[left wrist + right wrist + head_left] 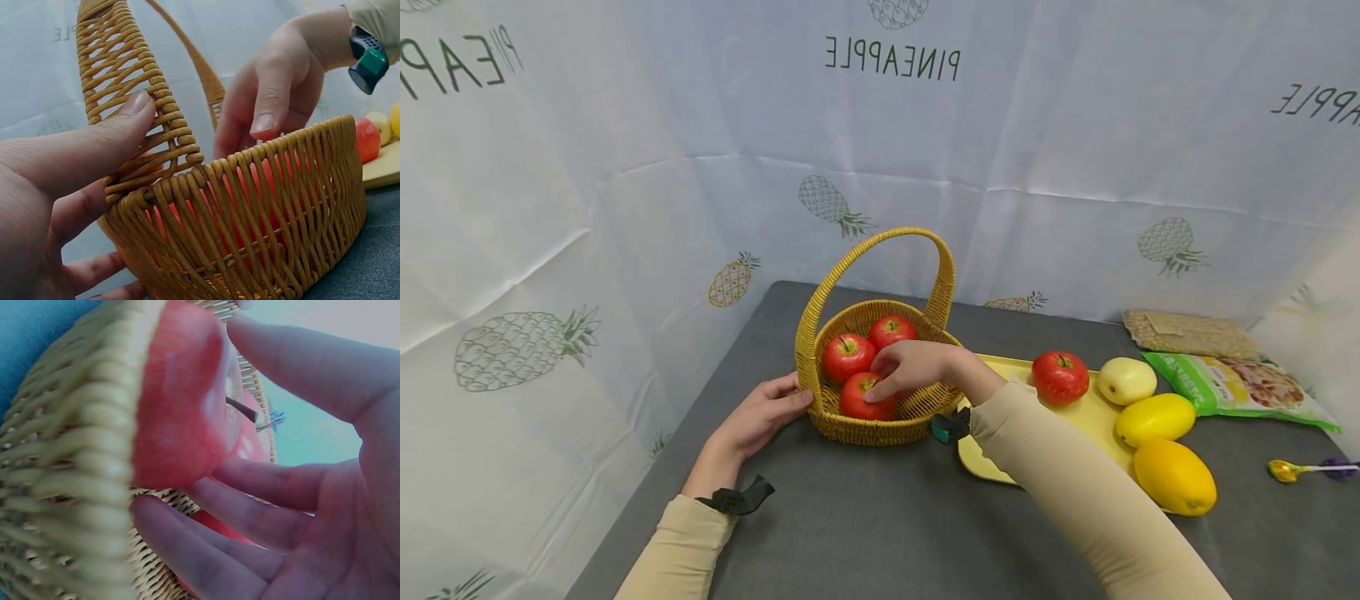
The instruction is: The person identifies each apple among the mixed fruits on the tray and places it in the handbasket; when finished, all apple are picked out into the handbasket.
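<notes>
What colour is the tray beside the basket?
Pale yellow. The tray shows best in the head view, right of the basket.

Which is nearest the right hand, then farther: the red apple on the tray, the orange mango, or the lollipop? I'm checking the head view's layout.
1. Red apple, on the tray's far end, just right of the right hand.
2. Mango, at the tray's near right corner.
3. Lollipop, off the tray at the table's right edge.
</notes>
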Demonstrator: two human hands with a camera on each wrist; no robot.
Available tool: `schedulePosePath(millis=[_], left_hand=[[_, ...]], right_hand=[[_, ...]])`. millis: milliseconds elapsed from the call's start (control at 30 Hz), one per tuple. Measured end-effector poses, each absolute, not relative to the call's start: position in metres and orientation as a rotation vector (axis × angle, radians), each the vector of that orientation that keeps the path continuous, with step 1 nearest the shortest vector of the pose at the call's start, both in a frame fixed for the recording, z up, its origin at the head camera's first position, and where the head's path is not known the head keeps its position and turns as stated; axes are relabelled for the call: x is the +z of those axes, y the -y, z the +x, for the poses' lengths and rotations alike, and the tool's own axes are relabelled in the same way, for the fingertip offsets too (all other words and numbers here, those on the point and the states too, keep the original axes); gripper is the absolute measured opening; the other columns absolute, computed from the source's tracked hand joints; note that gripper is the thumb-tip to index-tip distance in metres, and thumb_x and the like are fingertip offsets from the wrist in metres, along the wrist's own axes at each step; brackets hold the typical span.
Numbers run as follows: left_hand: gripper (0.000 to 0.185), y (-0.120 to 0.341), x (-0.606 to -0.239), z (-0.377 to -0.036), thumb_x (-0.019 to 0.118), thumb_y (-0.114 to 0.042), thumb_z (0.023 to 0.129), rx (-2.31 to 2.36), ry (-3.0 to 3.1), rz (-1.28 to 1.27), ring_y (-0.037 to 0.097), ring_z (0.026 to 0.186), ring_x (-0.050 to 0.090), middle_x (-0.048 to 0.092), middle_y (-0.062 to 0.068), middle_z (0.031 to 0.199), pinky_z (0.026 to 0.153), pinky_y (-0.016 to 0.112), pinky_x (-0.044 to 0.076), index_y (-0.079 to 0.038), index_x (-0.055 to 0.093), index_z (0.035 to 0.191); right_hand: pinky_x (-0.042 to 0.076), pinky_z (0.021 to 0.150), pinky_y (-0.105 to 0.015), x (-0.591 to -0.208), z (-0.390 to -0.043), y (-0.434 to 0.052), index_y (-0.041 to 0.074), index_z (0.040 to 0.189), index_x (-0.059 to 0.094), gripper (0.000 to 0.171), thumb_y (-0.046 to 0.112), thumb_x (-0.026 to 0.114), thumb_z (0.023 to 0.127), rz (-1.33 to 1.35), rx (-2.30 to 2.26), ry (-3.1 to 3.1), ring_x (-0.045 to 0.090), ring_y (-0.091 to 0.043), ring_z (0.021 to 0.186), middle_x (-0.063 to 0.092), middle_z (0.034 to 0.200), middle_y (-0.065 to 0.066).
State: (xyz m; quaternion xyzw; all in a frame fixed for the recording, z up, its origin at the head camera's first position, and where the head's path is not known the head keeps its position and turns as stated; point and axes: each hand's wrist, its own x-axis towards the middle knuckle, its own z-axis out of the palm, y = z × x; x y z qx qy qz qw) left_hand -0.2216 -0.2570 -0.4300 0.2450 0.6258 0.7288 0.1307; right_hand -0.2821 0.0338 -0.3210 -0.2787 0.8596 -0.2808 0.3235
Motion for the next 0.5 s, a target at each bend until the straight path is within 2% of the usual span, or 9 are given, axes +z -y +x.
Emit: schedulePosePath(millis=[133,367,500], left_hand=[[0.029,0.258,-0.429,-0.221,0.057,-0.007,0.105,2.12,-1.815,0.714,0.023,0.124,0.058,0.06,0.013,0.136,0.105,0.032,0.048,-0.019,0.072,0.127],[0.03,0.257,-0.429,-0.22,0.058,-0.009,0.105,2.121,-1.806,0.702,0.023,0.126,0.058,0.062,0.005,0.135,0.105,0.032,0.048,-0.02,0.071,0.129],[0.03,0.257,-0.43,-0.221,0.057,-0.008,0.105,2.133,-1.795,0.715,0.023,0.125,0.058,0.063,0.003,0.133,0.105,0.031,0.048,-0.02,0.071,0.129]], right_hand=[[0.052,0.098,-0.038,-0.325,-0.277,-0.042,0.005,0.143,0.054,0.067,0.04,0.077,0.091,-0.749,-0.814,-2.266,0.057,-0.022,0.122,0.057,0.137,-0.006],[0.043,0.108,-0.046,-0.323,-0.264,-0.066,0.009,0.146,0.054,0.067,0.047,0.073,0.094,-0.82,-0.832,-2.343,0.049,-0.027,0.135,0.056,0.144,-0.005],[0.043,0.109,-0.049,-0.319,-0.258,-0.077,0.009,0.148,0.052,0.066,0.045,0.072,0.095,-0.823,-0.897,-2.313,0.047,-0.031,0.137,0.053,0.148,-0.01]])
